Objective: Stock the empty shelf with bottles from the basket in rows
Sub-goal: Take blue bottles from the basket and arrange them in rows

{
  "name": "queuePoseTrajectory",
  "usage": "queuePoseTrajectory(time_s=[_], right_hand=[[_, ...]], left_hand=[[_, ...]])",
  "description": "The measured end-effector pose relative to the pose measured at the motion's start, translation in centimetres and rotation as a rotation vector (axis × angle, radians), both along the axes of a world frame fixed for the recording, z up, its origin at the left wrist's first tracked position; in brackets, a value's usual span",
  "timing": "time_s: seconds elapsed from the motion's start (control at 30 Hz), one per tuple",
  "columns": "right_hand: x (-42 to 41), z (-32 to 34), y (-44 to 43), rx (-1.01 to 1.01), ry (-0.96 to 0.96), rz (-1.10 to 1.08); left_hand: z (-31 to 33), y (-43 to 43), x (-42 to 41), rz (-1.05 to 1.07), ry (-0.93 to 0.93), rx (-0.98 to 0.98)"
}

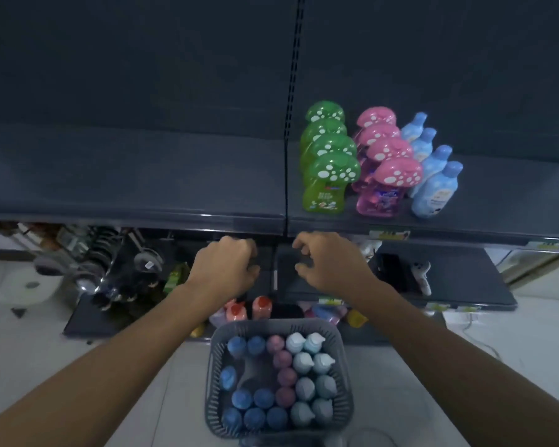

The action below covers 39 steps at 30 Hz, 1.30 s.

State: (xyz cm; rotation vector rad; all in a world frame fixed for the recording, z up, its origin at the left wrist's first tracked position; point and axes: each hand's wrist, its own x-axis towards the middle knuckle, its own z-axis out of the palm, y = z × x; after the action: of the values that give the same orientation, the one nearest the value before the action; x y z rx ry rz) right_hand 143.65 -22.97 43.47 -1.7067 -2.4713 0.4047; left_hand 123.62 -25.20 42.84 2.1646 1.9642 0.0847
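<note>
A grey slotted plastic basket (214, 366) stands on the pale floor at the bottom centre of the frame. It is packed with upright bottles: dark blue-capped bottles (254, 414) on its left side, a column of mauve-capped bottles (286, 377) in the middle, and pale blue spouted bottles (315, 387) on its right.

Above the basket, at mid-frame, both hands hover in front of the lower shelf (465, 279), just under the front lip of the dark grey metal shelf (126, 175). The left hand (226, 266) is clenched into a fist and the right hand (328, 262) has loosely bent fingers spread apart; neither holds anything.

On the right half of the dark shelf stand three rows running front to back: green mushroom-capped bottles (331, 175), pink mushroom-capped bottles (389, 183) and light blue bottles (436, 188). A black slotted upright (291, 91) divides the two shelf halves.

Orange-capped bottles (261, 305) stand on the lowest shelf level just beyond the basket. Blurred metal kitchen utensils (100, 253) hang at middle left.
</note>
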Motion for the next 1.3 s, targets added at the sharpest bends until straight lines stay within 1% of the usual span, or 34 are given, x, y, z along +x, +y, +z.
queuePoseTrajectory(time_s=[0.4, 0.53, 0.63, 0.87, 0.97, 1.07, 1.13, 1.3], right_hand=[[-4.4, -15.5, -2.2, -0.188, -0.051, 0.045], [-5.2, -21.7, -2.7, -0.286, -0.07, 0.048], [-5.9, -26.1, -2.8, -0.323, -0.059, 0.025], [-7.2, -35.4, -2.5, -0.251, 0.009, 0.014], [-7.7, -38.5, -2.5, -0.199, -0.015, 0.011], [-8.0, -40.8, -2.7, -0.133, -0.079, 0.031], [-8.1, -42.0, -2.7, -0.107, -0.094, 0.037], [-8.2, -43.7, -2.8, -0.072, -0.049, 0.027]], left_hand=[[-17.1, -3.8, -3.4, 0.098, -0.008, -0.329], [-22.9, -4.8, -4.3, 0.151, -0.034, -0.349], [-26.9, -4.7, -4.4, 0.142, -0.045, -0.344], [-33.4, -2.6, -3.0, 0.101, 0.005, -0.377], [-35.5, -1.9, -2.3, 0.114, 0.066, -0.385], [-37.2, -1.5, -1.8, 0.098, 0.156, -0.415], [-38.1, -1.3, -1.5, 0.088, 0.181, -0.43], [-39.1, -0.8, -1.5, 0.055, 0.207, -0.395]])
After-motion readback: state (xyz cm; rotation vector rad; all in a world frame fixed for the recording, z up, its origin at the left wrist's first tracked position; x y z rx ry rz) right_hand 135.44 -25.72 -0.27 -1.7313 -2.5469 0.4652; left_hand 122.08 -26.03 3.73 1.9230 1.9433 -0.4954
